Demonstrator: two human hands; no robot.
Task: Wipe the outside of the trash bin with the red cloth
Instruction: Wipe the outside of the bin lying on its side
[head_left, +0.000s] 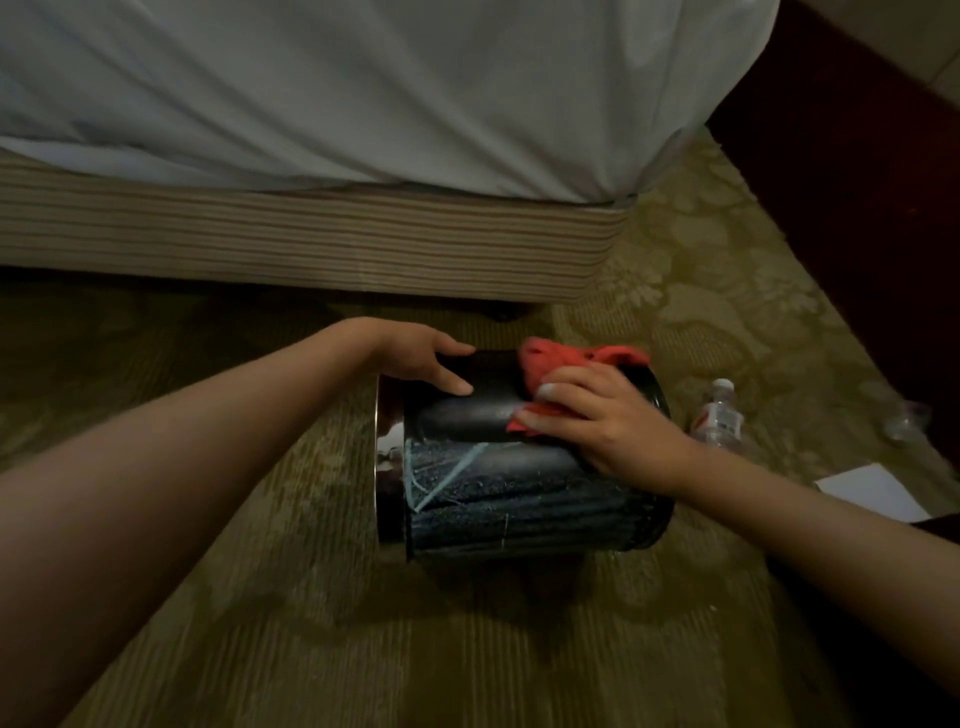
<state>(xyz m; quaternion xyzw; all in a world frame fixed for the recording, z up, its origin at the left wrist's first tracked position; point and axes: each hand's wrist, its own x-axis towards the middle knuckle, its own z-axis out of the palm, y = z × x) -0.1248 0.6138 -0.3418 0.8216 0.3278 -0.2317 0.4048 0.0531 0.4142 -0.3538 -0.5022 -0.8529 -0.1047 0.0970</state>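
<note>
Head view: trash bin (498, 499) lies sideways on carpet (311, 623), left hand (421, 358) resting on the bin's upper side by its shiny rim, fingers straight and gripping nothing, while right hand (602, 415), wrist bent, curls its fingers around red cloth (550, 358), pressing it onto the bin's top, water bottle (719, 415) right of the bin.
</note>
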